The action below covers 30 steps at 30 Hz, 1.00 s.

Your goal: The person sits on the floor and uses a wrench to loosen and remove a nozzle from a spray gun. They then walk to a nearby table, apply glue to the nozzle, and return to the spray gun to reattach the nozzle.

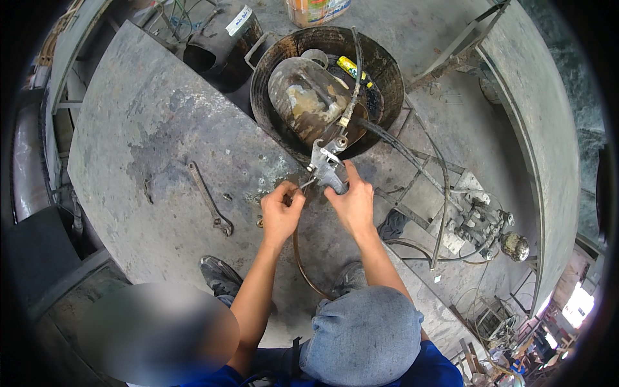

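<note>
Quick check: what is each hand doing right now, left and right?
Left hand: closed, pinching the thin copper tube at the fitting.
Right hand: closed around the grey metal valve fitting.

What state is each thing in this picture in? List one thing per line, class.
Left hand: fingers pinched on the thin copper tube.
Right hand: closed around the metal spray gun.
Spray gun: held tilted over the table edge, black hose attached.
Wrench: lying flat on the metal table, untouched.
Rusty tank: lying inside the round black tub.

Grey metal valve fitting [327, 169] with thin copper tube [298, 255], held over bench edge
</note>
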Each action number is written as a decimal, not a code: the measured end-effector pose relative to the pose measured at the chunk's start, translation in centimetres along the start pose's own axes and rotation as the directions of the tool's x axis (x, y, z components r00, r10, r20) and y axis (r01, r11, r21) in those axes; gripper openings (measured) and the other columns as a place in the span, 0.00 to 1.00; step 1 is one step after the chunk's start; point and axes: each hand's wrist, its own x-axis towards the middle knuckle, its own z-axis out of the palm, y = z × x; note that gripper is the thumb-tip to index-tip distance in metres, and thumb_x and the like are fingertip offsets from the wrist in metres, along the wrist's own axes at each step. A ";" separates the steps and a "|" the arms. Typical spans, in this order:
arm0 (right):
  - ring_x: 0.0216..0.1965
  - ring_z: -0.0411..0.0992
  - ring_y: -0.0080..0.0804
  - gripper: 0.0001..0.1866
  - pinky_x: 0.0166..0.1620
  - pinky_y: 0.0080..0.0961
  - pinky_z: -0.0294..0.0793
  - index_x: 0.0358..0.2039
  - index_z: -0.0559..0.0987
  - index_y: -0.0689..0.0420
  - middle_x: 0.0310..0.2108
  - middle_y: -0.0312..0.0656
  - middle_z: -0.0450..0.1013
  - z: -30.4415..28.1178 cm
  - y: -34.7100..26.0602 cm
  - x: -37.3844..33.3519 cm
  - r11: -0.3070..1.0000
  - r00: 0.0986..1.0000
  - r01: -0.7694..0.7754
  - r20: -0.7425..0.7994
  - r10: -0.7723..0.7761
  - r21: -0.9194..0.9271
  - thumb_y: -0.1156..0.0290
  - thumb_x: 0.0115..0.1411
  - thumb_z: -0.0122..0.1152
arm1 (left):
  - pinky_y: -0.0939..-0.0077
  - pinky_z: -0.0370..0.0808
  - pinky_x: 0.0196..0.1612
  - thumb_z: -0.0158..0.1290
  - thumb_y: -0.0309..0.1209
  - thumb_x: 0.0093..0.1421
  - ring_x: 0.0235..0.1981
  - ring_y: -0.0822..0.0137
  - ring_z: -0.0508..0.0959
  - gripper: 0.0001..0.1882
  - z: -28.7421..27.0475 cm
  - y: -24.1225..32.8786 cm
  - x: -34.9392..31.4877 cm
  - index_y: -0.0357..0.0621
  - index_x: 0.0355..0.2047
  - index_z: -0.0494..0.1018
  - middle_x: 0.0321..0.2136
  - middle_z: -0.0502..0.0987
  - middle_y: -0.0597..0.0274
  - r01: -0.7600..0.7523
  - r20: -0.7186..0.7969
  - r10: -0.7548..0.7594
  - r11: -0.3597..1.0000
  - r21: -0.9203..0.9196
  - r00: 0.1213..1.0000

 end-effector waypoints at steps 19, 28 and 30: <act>0.40 0.80 0.54 0.35 0.46 0.40 0.78 0.56 0.76 0.63 0.37 0.56 0.79 -1.5 2.7 0.5 0.983 0.980 -0.180 0.093 0.175 0.046 0.70 0.45 0.70 | 0.56 0.73 0.50 0.59 0.24 0.58 0.47 0.46 0.77 0.09 -9.3 -5.1 4.8 0.43 0.39 0.77 0.37 0.79 0.50 -0.055 0.161 -0.038 0.841 0.538 0.986; 0.45 0.76 0.54 0.28 0.48 0.42 0.75 0.49 0.77 0.66 0.45 0.53 0.74 -0.6 3.6 0.5 0.996 0.995 0.091 -0.053 -0.089 0.022 0.74 0.44 0.70 | 0.62 0.76 0.43 0.59 0.29 0.61 0.38 0.52 0.79 0.09 -5.4 -2.3 3.2 0.38 0.40 0.80 0.36 0.80 0.54 -0.174 0.155 0.136 0.948 0.266 0.978; 0.42 0.76 0.52 0.29 0.47 0.38 0.75 0.49 0.77 0.68 0.42 0.54 0.75 -0.5 3.4 0.6 0.996 0.997 0.078 -0.031 -0.076 0.048 0.75 0.43 0.70 | 0.67 0.76 0.36 0.58 0.32 0.65 0.33 0.59 0.81 0.11 -2.6 -0.7 2.5 0.36 0.40 0.80 0.37 0.81 0.51 -0.140 0.258 0.114 0.987 0.085 0.959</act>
